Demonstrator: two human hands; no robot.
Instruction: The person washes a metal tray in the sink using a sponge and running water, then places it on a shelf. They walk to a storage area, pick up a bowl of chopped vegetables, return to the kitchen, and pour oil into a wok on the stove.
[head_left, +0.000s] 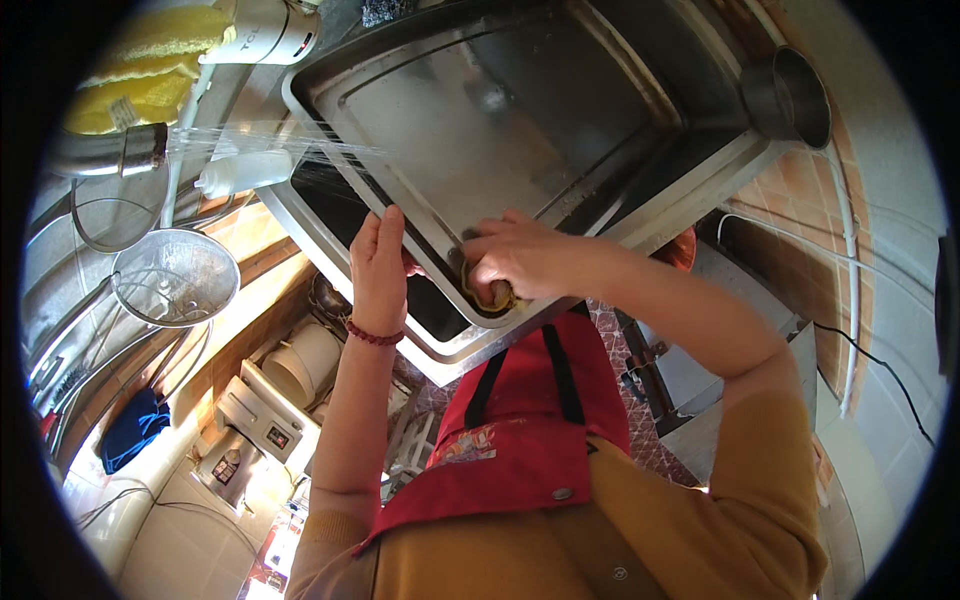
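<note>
A large rectangular metal tray (465, 142) lies tilted across a stainless steel sink (442, 364). My left hand (381, 262), with a red beaded bracelet at the wrist, grips the tray's left rim, thumb on top. My right hand (517, 259) presses a yellowish scrubbing pad (491, 296) into the tray's near corner. Fine jets of water (277, 142) spray from a metal faucet (112, 150) on the left onto the tray. Part of the pad is hidden under my right fingers.
A translucent squeeze bottle (247, 172) lies left of the tray. Yellow cloths (150, 60) and a white TCL device (259, 34) are at upper left. A round mesh strainer (176, 277) hangs at left. A metal pot (787, 97) stands by the sink's right edge.
</note>
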